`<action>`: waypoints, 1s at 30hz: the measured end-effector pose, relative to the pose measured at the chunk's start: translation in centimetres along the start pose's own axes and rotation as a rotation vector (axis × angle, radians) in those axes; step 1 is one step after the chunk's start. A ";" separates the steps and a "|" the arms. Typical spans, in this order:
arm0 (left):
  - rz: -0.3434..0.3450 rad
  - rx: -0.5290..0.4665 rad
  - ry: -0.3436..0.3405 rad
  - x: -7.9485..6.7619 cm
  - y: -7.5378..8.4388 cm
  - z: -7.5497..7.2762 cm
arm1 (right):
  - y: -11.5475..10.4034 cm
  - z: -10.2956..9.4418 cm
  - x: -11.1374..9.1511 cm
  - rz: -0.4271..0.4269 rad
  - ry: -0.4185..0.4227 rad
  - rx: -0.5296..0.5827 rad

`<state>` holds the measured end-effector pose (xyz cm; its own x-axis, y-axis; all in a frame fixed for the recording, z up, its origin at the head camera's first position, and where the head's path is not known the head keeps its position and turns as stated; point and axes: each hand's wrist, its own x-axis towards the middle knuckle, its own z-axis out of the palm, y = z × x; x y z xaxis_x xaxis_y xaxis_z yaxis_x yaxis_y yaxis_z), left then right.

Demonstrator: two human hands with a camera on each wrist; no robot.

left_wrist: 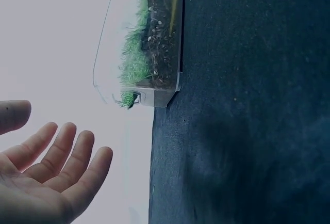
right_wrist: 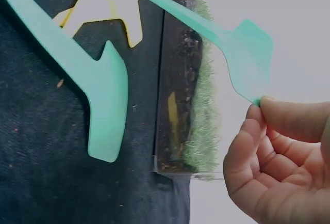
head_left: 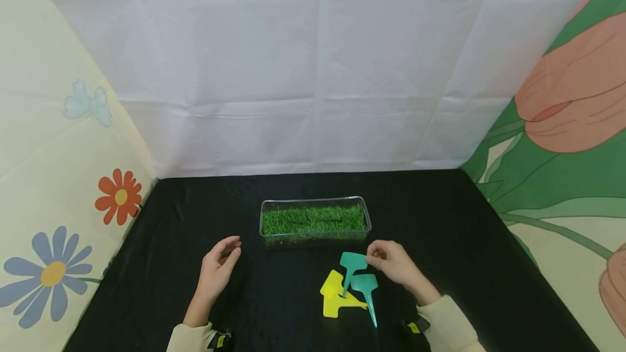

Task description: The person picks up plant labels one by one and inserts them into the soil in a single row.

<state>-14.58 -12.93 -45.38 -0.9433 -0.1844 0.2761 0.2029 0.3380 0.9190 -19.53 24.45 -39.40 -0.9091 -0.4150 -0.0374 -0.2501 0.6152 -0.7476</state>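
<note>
My right hand (head_left: 393,262) pinches a corner of a teal T-shaped plant label (head_left: 353,261) between thumb and forefinger. In the right wrist view that label (right_wrist: 250,53) is raised, its pointed stem toward the upper left. Below it on the black cloth lies a second teal plant label (head_left: 365,284), beside two overlapping yellow plant labels (head_left: 337,303). Behind them stands a clear rectangular tray (head_left: 315,242) of green grass (head_left: 313,220) over dark soil. My left hand (head_left: 217,268) is left of the tray, holding nothing, its fingers loosely bent and apart from the thumb.
A black cloth (head_left: 205,205) covers the table. White fabric (head_left: 313,69) hangs behind it. Flower-printed cloths stand at the left (head_left: 54,205) and right (head_left: 562,124). Yellow reflections (right_wrist: 174,123) show on the tray's soil side in the right wrist view.
</note>
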 end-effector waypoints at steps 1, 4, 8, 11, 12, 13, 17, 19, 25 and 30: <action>0.006 0.002 0.000 0.0 0.0 0.0 | -0.1 0.0 0.0 -0.008 0.012 -0.016; 0.015 0.017 -0.004 0.0 0.3 0.0 | -0.4 0.0 0.0 -0.035 0.050 -0.069; 0.055 0.046 -0.001 -0.1 1.9 0.1 | -0.9 0.1 0.0 -0.085 0.102 -0.126; 0.097 0.082 0.009 -0.1 3.5 0.2 | -1.3 0.1 -0.1 -0.129 0.145 -0.150; 0.106 0.096 0.012 -0.1 3.9 0.3 | -1.4 0.2 -0.1 -0.141 0.159 -0.158; 0.120 0.109 0.015 -0.1 4.2 0.3 | -1.6 0.2 -0.1 -0.152 0.171 -0.167; 0.161 0.136 0.011 0.1 3.5 0.8 | -2.3 0.4 0.0 -0.166 0.199 -0.204; 0.180 0.136 0.007 0.3 2.7 1.2 | -2.7 0.5 0.0 -0.166 0.205 -0.228; 0.231 0.124 -0.021 0.5 1.4 2.2 | -3.7 1.0 0.2 -0.178 0.241 -0.291; 0.270 0.113 -0.054 0.6 1.6 3.2 | -4.2 1.4 0.4 -0.223 0.291 -0.344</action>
<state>-15.65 -9.53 -44.65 -0.8724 -0.0259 0.4881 0.4203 0.4698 0.7763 -18.42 20.76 -37.19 -0.8637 -0.3880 0.3217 -0.5002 0.7385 -0.4522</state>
